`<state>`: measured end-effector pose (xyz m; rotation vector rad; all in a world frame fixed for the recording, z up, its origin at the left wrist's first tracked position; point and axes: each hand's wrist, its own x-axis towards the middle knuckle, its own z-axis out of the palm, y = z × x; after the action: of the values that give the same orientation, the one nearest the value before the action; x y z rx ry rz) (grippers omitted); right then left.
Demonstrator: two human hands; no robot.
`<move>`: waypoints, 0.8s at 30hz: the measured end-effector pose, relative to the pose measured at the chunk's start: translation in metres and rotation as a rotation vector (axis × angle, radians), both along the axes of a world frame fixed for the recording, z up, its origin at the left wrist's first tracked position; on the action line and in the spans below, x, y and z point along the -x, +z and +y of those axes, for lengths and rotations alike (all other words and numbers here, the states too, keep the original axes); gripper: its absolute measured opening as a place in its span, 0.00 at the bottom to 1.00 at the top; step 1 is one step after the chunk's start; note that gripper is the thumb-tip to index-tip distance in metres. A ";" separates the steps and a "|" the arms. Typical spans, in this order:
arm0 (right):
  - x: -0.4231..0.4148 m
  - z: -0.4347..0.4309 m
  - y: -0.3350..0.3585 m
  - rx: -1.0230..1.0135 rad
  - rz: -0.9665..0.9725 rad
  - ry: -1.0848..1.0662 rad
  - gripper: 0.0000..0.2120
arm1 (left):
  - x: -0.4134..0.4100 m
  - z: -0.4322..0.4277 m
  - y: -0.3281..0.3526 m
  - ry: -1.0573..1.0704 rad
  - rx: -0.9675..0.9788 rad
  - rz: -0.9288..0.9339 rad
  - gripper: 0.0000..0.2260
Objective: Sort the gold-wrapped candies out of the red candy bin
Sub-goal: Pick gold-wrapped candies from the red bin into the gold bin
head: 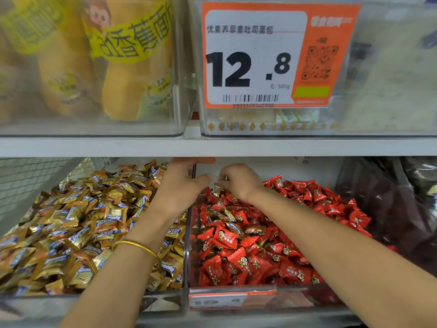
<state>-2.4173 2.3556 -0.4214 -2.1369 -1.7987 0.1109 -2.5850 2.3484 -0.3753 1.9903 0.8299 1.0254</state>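
Your right hand pinches a gold-wrapped candy at twelve o'clock, probably light and slick; hold its crimped edge. Left hand lies spread.

Your frame is bright and evenly lit, with soft, faint shadows. Foil on the gold-wrapped candies throws small glints. The yellow packs at upper left are blurred behind hazy plastic; the price tag's fine print is soft. The lower bin fronts are smeared too.
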 end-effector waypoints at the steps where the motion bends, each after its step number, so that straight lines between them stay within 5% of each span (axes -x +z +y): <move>1: -0.003 -0.007 0.004 0.014 0.021 0.007 0.08 | 0.000 -0.002 0.001 -0.003 -0.003 0.026 0.11; 12: 0.003 -0.001 -0.004 0.231 0.073 0.026 0.23 | 0.006 -0.010 -0.007 -0.028 0.065 0.051 0.10; 19: 0.004 0.013 -0.015 0.161 -0.043 0.007 0.15 | 0.005 -0.006 -0.009 -0.034 0.082 0.018 0.12; 24: -0.009 -0.010 -0.001 -0.018 0.314 -0.016 0.07 | 0.007 -0.011 -0.004 0.014 0.006 0.106 0.11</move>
<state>-2.4081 2.3458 -0.4221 -1.9909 -1.5948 0.4009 -2.5925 2.3375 -0.3794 2.0503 0.9032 0.9307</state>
